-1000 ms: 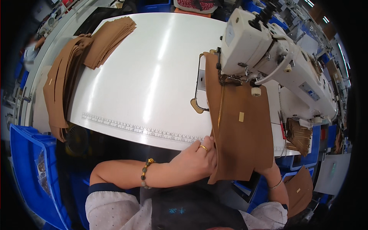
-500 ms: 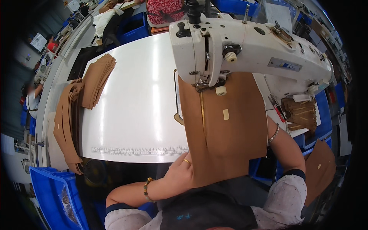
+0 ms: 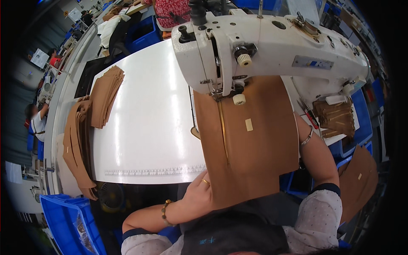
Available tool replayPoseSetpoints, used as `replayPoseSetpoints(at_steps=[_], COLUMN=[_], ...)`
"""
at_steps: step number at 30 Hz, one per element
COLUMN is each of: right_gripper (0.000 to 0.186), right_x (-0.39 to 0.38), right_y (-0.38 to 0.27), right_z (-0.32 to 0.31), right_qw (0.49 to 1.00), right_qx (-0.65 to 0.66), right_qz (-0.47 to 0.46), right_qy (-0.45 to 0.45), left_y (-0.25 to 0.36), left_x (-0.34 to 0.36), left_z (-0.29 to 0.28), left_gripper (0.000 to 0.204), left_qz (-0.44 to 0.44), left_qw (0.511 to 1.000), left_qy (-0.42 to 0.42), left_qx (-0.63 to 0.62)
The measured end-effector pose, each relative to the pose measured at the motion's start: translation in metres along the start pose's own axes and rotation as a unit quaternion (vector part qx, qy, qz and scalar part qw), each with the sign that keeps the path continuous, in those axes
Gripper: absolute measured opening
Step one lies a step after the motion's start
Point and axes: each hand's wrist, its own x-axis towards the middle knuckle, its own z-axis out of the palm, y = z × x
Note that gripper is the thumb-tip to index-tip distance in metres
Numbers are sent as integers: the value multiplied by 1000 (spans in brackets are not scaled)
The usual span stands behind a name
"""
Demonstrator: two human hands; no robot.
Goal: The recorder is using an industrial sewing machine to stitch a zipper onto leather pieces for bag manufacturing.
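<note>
White tabletop [image 3: 140,140], brown panel [image 3: 272,148] under the sewing machine [image 3: 263,46]: lying flatter than a second ago, left hand [image 3: 198,192] gripping its edge. Right hand's hidden underneath now, can't tell its grip. Probably steadier support.

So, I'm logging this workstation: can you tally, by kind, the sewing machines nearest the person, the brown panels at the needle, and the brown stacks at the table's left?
Sewing machine: 1
Brown panel: 1
Brown stacks: 2
Total: 4
</note>
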Motion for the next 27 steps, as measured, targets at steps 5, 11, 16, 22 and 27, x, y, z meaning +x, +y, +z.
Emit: replayPoseSetpoints(at_steps=[5, 11, 16, 22, 27], right_gripper=[26, 22, 50, 53, 52], right_x=[-10, -96, -128, -132, -133], right_y=[-3, -78, -107, -106, -102], right_z=[-45, -8, 51, 49, 50], right_qw=[977, 994, 979, 970, 970], right_qx=[-66, 2, -49, -103, -86], right_qz=[135, -80, -195, -219, -226], right_qy=[150, 68, -31, -28, -39], left_y=[-1, 0, -3, -35, -57], left_x=[-4, -5, -16, -31, 3], left_z=[2, 4, 8, -12, -18], left_gripper=[41, 40, 37, 40, 56], left_qz=[-12, -22, -40, -71, -129], left_qw=[1000, 1000, 999, 993, 991], left_qy=[-3, 16, -1, 18, -15], left_qx=[-10, -13, -26, -96, -32])
